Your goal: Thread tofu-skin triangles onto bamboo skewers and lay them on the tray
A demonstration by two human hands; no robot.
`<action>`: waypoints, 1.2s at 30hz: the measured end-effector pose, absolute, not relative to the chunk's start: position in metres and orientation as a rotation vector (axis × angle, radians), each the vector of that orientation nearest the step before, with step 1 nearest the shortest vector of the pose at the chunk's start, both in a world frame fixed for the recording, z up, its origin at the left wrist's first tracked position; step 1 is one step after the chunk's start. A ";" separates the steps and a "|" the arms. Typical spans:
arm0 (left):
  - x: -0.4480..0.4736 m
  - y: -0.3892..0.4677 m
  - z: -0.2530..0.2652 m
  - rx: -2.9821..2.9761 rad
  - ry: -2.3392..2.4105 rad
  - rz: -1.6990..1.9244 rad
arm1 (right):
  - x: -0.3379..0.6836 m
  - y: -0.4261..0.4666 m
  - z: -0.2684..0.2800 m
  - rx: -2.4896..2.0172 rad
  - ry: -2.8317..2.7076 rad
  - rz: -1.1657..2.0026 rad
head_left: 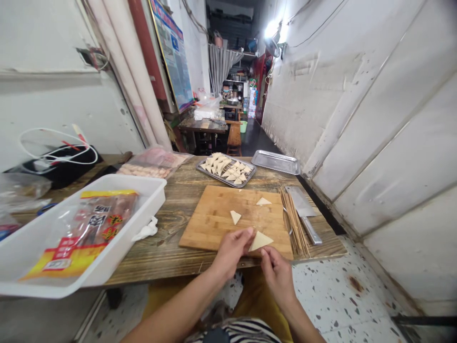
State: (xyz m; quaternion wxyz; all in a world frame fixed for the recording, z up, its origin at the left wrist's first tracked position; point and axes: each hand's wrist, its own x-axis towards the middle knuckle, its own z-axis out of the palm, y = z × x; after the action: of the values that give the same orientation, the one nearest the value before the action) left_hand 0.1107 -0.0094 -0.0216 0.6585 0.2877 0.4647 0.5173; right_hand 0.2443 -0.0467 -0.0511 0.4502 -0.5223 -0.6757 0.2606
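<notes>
My left hand [233, 248] pinches the left edge of a pale, flat triangular piece [261, 241], which looks like tofu sheet, above the near edge of the wooden cutting board [210, 205]. At its lower right edge, my right hand [277, 270] is closed in a pinch. What those right fingers grip is too small to make out. Two more pale triangles lie on the board, one near the middle [235, 217] and another toward the back right [263, 201]. Just right of the board lies a bundle of thin wooden skewers [295, 221].
Behind the board, a metal tray [200, 167] holds several skewered triangles. Another metal tray [276, 162] stands at the back right. A cleaver [303, 209] lies beside the skewers. At left, a white plastic bin [150, 188] contains a printed food packet [89, 228]; a bagged food item [153, 162] lies behind.
</notes>
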 end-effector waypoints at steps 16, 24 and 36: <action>0.040 0.073 -0.034 2.015 1.583 0.772 | 0.261 -0.055 -0.060 -1.318 -1.595 0.783; 0.040 0.060 -0.035 1.634 1.579 0.860 | 0.258 -0.056 -0.067 -1.287 -1.572 0.844; 0.036 0.056 -0.027 0.323 0.881 1.150 | 0.249 -0.058 -0.070 -1.224 -1.586 0.939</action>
State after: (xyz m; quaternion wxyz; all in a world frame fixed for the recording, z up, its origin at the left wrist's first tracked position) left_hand 0.0355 0.0563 -0.0270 0.7370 0.1472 0.4012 0.5237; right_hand 0.2494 -0.0577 -0.0702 0.4478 -0.4947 -0.6410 0.3793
